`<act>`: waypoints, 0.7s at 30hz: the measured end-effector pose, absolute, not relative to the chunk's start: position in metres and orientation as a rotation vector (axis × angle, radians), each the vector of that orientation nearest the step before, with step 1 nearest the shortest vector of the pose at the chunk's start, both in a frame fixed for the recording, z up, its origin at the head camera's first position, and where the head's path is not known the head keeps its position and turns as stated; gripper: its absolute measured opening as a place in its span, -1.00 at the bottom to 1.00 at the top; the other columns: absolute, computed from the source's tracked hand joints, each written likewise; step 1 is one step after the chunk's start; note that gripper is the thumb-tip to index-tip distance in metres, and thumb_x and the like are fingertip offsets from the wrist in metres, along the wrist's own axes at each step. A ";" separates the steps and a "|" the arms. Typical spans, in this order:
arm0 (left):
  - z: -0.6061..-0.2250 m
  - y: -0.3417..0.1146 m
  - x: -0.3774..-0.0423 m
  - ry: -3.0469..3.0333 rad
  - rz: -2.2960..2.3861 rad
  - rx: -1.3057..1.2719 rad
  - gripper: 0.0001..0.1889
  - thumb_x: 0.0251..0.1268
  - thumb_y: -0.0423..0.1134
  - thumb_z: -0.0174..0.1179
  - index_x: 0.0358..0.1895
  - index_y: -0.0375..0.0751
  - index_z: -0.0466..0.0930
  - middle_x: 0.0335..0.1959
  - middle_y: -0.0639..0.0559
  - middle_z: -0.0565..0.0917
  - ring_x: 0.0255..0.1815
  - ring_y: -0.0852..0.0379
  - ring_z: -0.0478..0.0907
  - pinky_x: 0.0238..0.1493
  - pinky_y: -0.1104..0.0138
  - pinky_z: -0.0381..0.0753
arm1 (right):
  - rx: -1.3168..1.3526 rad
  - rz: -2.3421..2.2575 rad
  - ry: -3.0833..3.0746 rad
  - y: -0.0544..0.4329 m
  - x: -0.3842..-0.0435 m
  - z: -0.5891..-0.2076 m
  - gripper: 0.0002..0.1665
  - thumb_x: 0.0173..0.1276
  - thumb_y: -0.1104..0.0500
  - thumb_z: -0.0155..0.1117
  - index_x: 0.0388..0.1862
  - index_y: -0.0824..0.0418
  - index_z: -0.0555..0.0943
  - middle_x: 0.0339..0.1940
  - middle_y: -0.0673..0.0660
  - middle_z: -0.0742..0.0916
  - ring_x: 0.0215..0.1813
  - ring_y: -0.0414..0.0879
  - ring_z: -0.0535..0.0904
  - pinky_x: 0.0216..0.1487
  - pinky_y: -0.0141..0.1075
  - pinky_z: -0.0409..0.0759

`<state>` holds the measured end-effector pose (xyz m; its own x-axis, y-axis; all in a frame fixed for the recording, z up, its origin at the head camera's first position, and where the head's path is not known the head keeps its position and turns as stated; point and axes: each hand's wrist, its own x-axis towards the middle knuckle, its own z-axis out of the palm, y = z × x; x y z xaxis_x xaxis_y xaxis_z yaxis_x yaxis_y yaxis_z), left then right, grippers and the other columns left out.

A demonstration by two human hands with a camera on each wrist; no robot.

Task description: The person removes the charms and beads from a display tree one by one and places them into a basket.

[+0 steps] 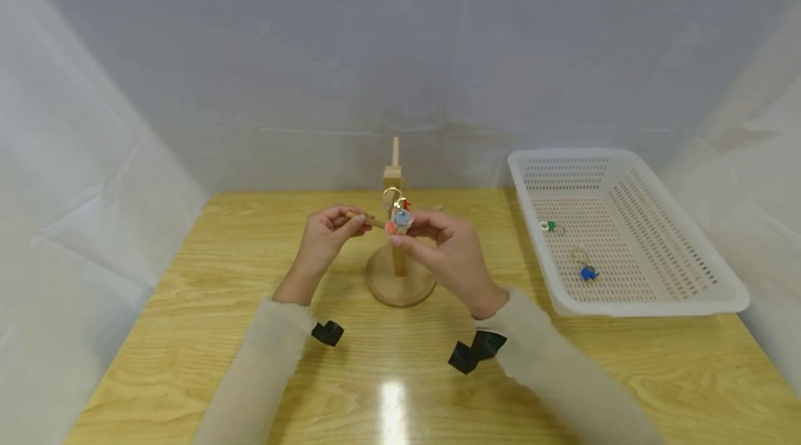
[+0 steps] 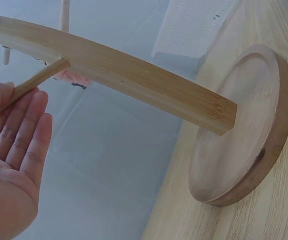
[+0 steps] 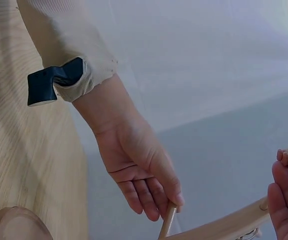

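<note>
A wooden stand with pegs (image 1: 399,263) rises from a round base (image 2: 243,120) on the table. My left hand (image 1: 320,240) pinches one of its pegs (image 2: 41,78) near the outer end, between thumb and fingers. In front of the post, my right hand (image 1: 455,256) pinches a small figurine keychain (image 1: 402,218), pale blue and pinkish with a gold ring (image 1: 392,193) above it. Only the figurine's lower tip (image 3: 286,156) shows between my right fingers in the right wrist view. A small red piece (image 1: 406,204) shows just behind the keychain.
To the right stands a white perforated basket (image 1: 651,307). Inside lie a blue keychain (image 1: 588,273) and a green and white one (image 1: 548,226). More pegs stick out of the post, one at the top (image 1: 395,149). A pale curtain (image 1: 400,49) hangs behind the table.
</note>
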<state>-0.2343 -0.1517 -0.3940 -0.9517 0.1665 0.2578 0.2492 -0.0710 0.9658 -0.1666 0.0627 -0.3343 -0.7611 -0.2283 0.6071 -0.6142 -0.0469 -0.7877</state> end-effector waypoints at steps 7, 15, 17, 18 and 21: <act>-0.394 -0.151 -0.235 -2.092 -2.216 -0.478 -0.92 0.30 -0.39 0.17 -0.24 -0.34 0.60 -0.36 0.16 0.73 -0.34 0.24 0.66 -0.20 0.38 0.68 | 0.929 1.879 -1.918 0.067 -0.166 -0.331 -0.78 0.12 0.45 0.36 -0.21 0.47 0.63 -0.28 0.33 0.71 -0.22 -0.17 0.66 -0.11 -0.20 0.67; -0.394 -0.151 -0.235 -2.099 -2.212 -0.470 -0.93 0.30 -0.41 0.16 -0.23 -0.36 0.59 -0.38 0.19 0.73 -0.35 0.25 0.66 -0.20 0.38 0.68 | 0.964 1.869 -1.874 0.072 -0.165 -0.329 -0.75 0.15 0.39 0.37 -0.20 0.48 0.62 -0.28 0.35 0.71 -0.22 -0.17 0.66 -0.12 -0.23 0.67; -0.393 -0.151 -0.234 -2.099 -2.213 -0.465 -0.93 0.30 -0.41 0.15 -0.24 -0.35 0.59 -0.38 0.19 0.73 -0.35 0.25 0.66 -0.20 0.38 0.68 | 0.976 1.859 -1.872 0.073 -0.164 -0.329 -0.76 0.14 0.41 0.37 -0.20 0.48 0.61 -0.29 0.34 0.71 -0.23 -0.17 0.66 -0.13 -0.23 0.67; -0.393 -0.151 -0.234 -2.100 -2.213 -0.465 -0.93 0.30 -0.41 0.15 -0.24 -0.34 0.59 -0.38 0.20 0.73 -0.35 0.25 0.66 -0.20 0.38 0.68 | 0.982 1.853 -1.869 0.073 -0.163 -0.328 -0.76 0.13 0.42 0.37 -0.20 0.49 0.61 -0.29 0.35 0.70 -0.23 -0.17 0.66 -0.14 -0.23 0.67; -0.393 -0.151 -0.234 -2.100 -2.214 -0.466 -0.93 0.30 -0.41 0.15 -0.24 -0.35 0.59 -0.37 0.18 0.73 -0.35 0.25 0.67 -0.20 0.38 0.68 | 1.000 1.841 -1.854 0.075 -0.162 -0.326 -0.76 0.11 0.46 0.37 -0.21 0.50 0.60 -0.28 0.37 0.70 -0.22 -0.19 0.66 -0.14 -0.22 0.67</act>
<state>-0.2339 -0.1506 -0.3931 -0.9529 0.1662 0.2536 0.2446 -0.0732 0.9669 -0.1620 0.0746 -0.3262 -0.6935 -0.2376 0.6802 -0.6818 -0.0887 -0.7261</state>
